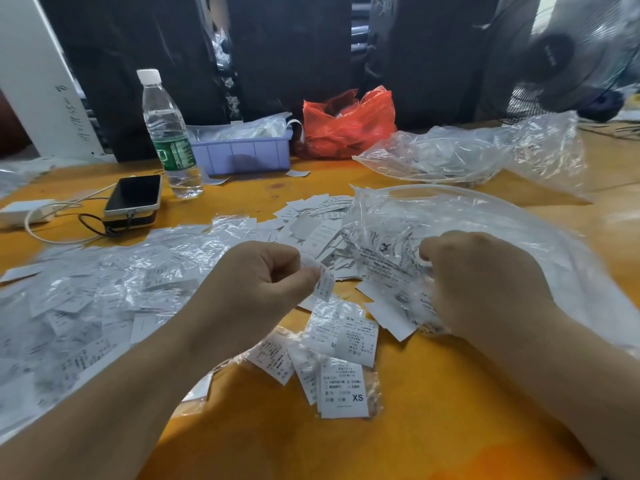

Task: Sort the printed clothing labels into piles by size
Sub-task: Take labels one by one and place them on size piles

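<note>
Left hand [263, 271] curled, pinching one small label [326, 285] between thumb and forefinger; label hangs at the fingertips with its long axis tilted off vertical, lower end toward the XS pile. Size print on it too small to read.

Right hand [478, 271] curled, fingers gripping the crumpled clear bag [450, 216] with labels inside; fingertips hidden in the plastic.

Landmark: XS pile [343, 393], the bagged labels marked XS on the orange counter [433, 410] nearest the person. Pinched label sits just beyond this pile and slightly left of it, above the counter. A loose heap of unsorted labels [311, 223] lies further beyond. A broad spread of labels under clear film [104, 289] lies well to the left of the pile.

Judgement: step in hand is reading the size and dropping the label. Left hand is the nearer to the XS pile; if the label is XS, the move is a short draw back toward the person
</note>
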A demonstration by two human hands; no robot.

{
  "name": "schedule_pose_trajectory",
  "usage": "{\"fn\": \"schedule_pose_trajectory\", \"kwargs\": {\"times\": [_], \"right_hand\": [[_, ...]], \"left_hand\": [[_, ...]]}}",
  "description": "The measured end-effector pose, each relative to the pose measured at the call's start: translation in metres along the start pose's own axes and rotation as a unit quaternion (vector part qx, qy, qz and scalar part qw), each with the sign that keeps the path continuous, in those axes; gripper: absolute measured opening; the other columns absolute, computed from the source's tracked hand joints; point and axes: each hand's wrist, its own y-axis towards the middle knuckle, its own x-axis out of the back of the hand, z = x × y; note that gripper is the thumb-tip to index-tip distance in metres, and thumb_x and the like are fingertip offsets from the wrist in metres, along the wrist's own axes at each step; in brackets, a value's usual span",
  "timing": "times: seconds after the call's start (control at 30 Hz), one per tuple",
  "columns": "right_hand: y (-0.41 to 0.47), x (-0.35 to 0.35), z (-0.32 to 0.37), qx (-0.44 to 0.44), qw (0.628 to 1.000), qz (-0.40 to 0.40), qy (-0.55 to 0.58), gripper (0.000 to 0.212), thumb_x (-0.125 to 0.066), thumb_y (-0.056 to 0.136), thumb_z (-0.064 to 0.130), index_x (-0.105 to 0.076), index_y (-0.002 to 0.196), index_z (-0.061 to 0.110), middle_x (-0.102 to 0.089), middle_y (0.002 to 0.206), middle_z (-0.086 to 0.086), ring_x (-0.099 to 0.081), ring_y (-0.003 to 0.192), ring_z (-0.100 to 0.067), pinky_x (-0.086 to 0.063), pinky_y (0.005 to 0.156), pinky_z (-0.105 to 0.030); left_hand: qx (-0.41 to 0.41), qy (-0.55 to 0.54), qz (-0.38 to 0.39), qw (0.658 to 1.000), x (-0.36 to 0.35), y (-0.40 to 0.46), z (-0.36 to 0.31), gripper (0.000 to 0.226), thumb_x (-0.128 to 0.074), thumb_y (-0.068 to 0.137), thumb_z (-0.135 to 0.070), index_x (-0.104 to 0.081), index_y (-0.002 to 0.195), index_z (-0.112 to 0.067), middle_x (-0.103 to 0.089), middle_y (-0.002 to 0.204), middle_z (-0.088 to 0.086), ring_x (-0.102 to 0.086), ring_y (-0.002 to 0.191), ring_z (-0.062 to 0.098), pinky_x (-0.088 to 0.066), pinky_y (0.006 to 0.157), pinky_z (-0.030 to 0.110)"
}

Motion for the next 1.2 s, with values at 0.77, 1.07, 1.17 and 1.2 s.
{"fn": "schedule_pose_trajectory", "kwargs": {"times": [0.77,1.07,1.17,1.2], "right_hand": [[0.057,0.016,0.091,0.068,0.681,0.104,0.722,0.036,-0.072,0.077,0.001,-0.060,0.108,0.017,-0.074,0.076,-0.008,-0.062,0.059,-0.016,-0.055,0.058,-0.024],[0.049,-0.002,0.082,0.029,0.631,0.151,0.760,0.043,-0.073,0.060,0.018,-0.065,0.102,0.015,-0.069,0.069,-0.005,-0.054,0.049,-0.013,-0.048,0.050,-0.020],[0.048,-0.001,0.081,0.041,0.622,0.147,0.768,0.041,-0.074,0.062,0.018,-0.066,0.102,0.016,-0.069,0.070,-0.005,-0.054,0.051,-0.013,-0.048,0.051,-0.021],[0.048,-0.001,0.080,0.045,0.623,0.143,0.767,0.041,-0.074,0.062,0.019,-0.066,0.102,0.016,-0.070,0.071,-0.005,-0.055,0.052,-0.013,-0.049,0.051,-0.021]], "left_hand": [[0.014,-0.081,-0.147,0.986,0.042,0.008,0.004,0.013,-0.054,0.080,-0.017,-0.060,0.086,-0.027,-0.052,0.053,-0.011,-0.045,0.049,0.005,-0.041,0.046,0.029],[0.008,0.005,-0.107,0.994,0.033,0.007,0.010,0.019,-0.048,0.083,-0.019,-0.066,0.082,-0.026,-0.067,0.069,-0.003,-0.059,0.066,0.009,-0.048,0.056,0.027],[0.064,0.015,-0.038,0.997,0.031,0.007,0.014,0.020,-0.049,0.090,-0.037,-0.066,0.091,-0.026,-0.067,0.083,-0.008,-0.060,0.080,0.006,-0.050,0.069,0.026],[0.083,-0.016,-0.011,0.996,0.031,0.008,0.014,0.029,-0.048,0.088,-0.044,-0.067,0.093,-0.023,-0.068,0.087,-0.004,-0.062,0.084,0.011,-0.051,0.076,0.034]]}}
